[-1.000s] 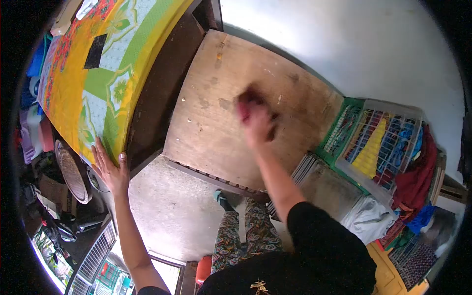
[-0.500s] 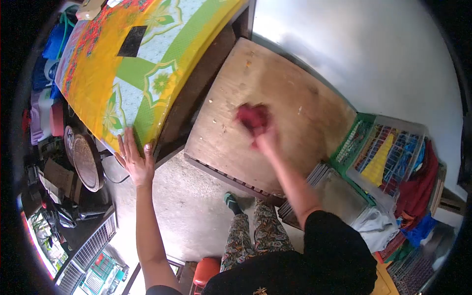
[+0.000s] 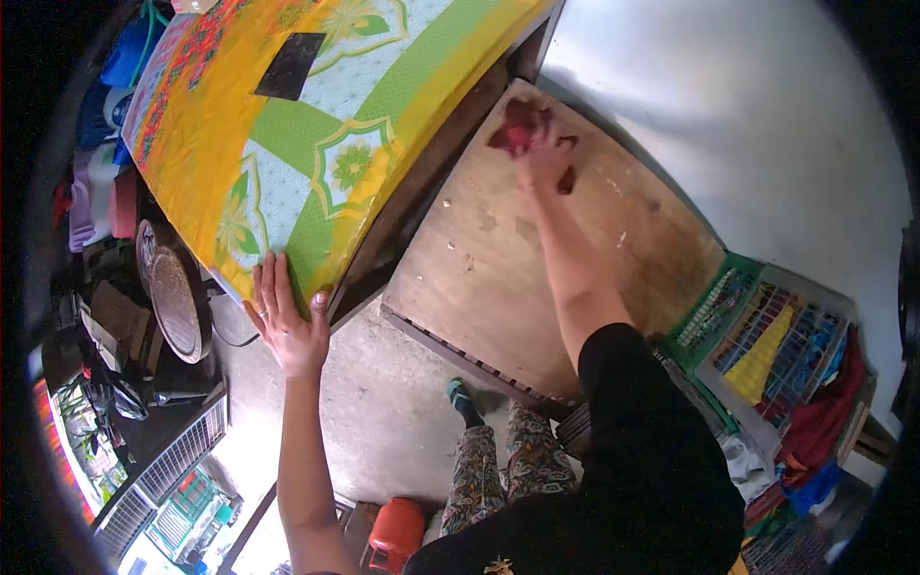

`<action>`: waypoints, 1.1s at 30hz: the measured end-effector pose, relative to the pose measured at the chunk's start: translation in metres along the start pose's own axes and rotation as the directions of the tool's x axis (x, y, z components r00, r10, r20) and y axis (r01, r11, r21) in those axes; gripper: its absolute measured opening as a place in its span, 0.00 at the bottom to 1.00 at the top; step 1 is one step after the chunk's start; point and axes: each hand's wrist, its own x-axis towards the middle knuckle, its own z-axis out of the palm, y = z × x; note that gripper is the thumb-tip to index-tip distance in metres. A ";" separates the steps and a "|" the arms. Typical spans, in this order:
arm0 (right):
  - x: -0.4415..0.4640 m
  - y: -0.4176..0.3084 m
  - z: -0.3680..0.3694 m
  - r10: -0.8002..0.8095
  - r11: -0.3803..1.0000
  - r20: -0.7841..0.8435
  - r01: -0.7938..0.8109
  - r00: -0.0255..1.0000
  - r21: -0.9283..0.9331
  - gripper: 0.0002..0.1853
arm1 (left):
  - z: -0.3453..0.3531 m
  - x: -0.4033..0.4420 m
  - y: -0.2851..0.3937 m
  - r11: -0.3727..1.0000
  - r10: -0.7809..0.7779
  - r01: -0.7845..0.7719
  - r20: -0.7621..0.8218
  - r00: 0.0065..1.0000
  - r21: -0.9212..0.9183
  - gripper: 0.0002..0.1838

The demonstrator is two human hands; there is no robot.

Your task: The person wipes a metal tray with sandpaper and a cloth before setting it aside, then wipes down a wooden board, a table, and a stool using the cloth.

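A dark red cloth is bunched under my right hand, at the far corner of a bare wooden board. The hand and cloth are smeared by motion, and part of the cloth shows past the fingers. My left hand lies with straight fingers on the near corner of a table covered by a yellow, green and white patterned tablecloth. Small light bits lie on the wooden board.
A black square is on the tablecloth. A green-framed tray and hanging fabrics stand at the right, beside a pale wall. Round wooden stools are at the left; a red gas cylinder stands behind me.
My right hand has moved the red cloth from the board's middle to its far corner. My left hand stays on the table corner. The view has shifted slightly.
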 end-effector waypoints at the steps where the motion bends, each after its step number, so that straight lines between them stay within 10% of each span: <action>1: -0.024 -0.025 -0.013 -0.113 0.993 0.106 0.107 0.988 0.057 0.39 | -0.001 -0.001 0.001 1.000 -0.012 0.012 0.012 1.000 0.005 0.37; 4: -0.142 -0.088 0.016 -0.343 0.939 0.185 0.338 0.921 0.060 0.30 | 0.000 -0.002 0.000 1.000 -0.013 0.013 0.006 1.000 0.013 0.37; 6: -0.235 -0.119 0.012 -0.260 0.910 0.316 0.123 0.912 0.396 0.21 | -0.001 -0.001 0.001 1.000 -0.015 0.014 0.015 1.000 0.027 0.36; 8: -0.307 -0.119 -0.011 -0.740 0.645 0.154 0.626 0.655 0.438 0.17 | -0.003 -0.001 0.000 1.000 -0.013 0.013 0.023 1.000 0.009 0.36; 11: -0.365 -0.130 -0.033 -0.787 0.612 0.409 0.502 0.462 0.611 0.27 | -0.001 -0.002 -0.004 1.000 -0.002 0.002 0.011 1.000 -0.018 0.35; 14: -0.358 -0.119 -0.064 -0.796 0.528 0.214 0.477 0.566 0.702 0.25 | -0.001 -0.004 -0.007 1.000 0.001 -0.001 0.004 1.000 -0.025 0.34; 18: -0.209 -0.076 -0.159 -0.322 0.549 0.674 -0.449 0.665 0.705 0.20 | 0.001 -0.003 -0.007 1.000 0.006 -0.006 -0.007 1.000 -0.015 0.34; 21: -0.087 -0.034 -0.139 -0.031 0.540 0.382 -0.306 0.924 0.784 0.22 | 0.000 -0.002 -0.006 1.000 0.009 -0.009 -0.010 1.000 -0.016 0.34; 24: 0.037 -0.009 -0.059 0.045 0.818 0.004 -0.039 0.999 0.574 0.35 | 0.000 -0.002 -0.005 1.000 0.001 -0.001 -0.001 1.000 -0.029 0.35; 33: -0.058 -0.056 -0.007 -0.237 0.960 -0.051 0.241 0.970 0.139 0.31 | -0.002 0.000 -0.003 1.000 -0.009 0.010 0.021 1.000 -0.011 0.36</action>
